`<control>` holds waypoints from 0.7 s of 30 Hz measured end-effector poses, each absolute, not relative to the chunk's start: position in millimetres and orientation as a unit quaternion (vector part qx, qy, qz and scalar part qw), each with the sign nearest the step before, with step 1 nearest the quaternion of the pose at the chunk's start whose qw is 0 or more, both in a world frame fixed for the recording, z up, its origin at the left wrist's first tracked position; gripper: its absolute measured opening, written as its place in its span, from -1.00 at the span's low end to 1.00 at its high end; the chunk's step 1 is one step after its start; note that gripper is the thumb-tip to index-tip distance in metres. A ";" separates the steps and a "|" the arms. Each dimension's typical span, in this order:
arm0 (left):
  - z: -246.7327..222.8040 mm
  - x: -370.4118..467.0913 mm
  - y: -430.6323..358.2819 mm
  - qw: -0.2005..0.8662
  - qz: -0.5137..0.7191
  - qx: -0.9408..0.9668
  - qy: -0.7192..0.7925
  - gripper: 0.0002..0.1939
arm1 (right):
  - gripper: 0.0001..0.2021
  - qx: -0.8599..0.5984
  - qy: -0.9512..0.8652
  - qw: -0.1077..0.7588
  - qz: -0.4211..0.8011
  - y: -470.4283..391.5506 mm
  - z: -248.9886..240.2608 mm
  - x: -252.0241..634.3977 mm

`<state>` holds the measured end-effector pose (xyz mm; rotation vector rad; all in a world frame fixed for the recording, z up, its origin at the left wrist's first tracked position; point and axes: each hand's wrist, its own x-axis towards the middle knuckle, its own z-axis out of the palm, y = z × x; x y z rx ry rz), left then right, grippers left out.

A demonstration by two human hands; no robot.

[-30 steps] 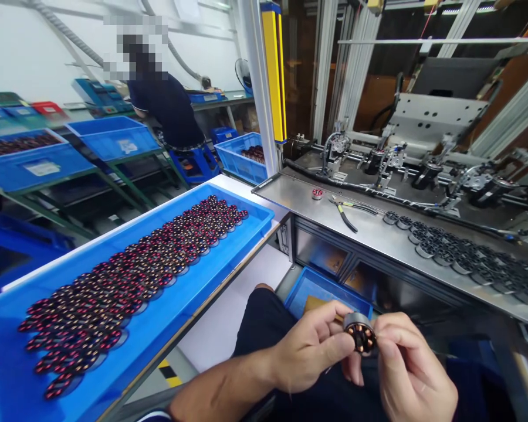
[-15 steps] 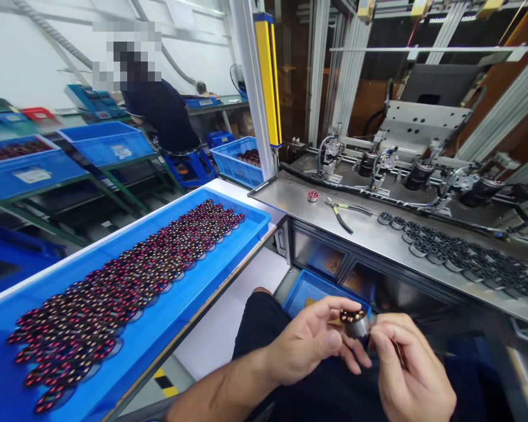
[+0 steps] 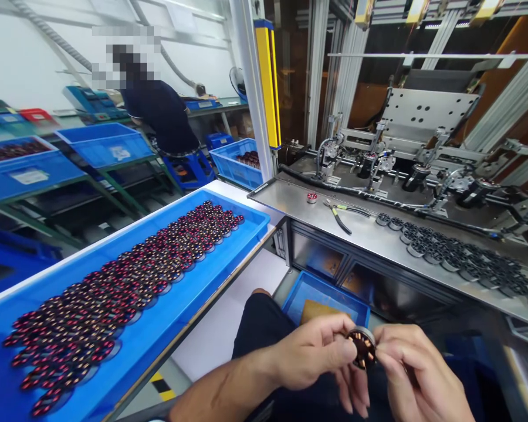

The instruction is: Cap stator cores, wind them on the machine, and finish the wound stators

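Holding a wound core (image 3: 364,344) over the lap (image 3: 261,328), gripping its left side in the left hand (image 3: 314,351), pinching its right edge with the right hand (image 3: 416,363). Sitting beside a tray (image 3: 240,249) of similar cores (image 3: 149,272), before a metal worktop (image 3: 286,196) bearing pliers (image 3: 344,221), one red core (image 3: 312,198) and grouped dark parts (image 3: 462,253).

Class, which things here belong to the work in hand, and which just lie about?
Likely in the work:
copper-wound part between left hand and right hand
similar parts in blue tray
dark parts on bench

Perhaps lying about:
pliers
red bin
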<state>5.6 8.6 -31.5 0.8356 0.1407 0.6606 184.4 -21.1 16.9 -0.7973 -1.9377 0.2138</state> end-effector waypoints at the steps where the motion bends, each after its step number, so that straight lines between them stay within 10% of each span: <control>1: -32.7 6.6 7.8 0.854 0.326 0.400 0.067 -0.62 | -0.83 -0.336 -0.799 0.493 0.078 -21.8 16.5 185.2; 12: -13.1 5.7 -2.8 0.694 0.567 0.438 0.074 -0.49 | -0.83 -0.418 -0.721 0.520 0.186 -28.6 11.4 174.8; 21: -29.7 12.8 1.7 0.863 0.332 0.377 0.053 -0.59 | -0.75 -0.322 -0.798 0.506 0.055 -25.3 20.4 185.4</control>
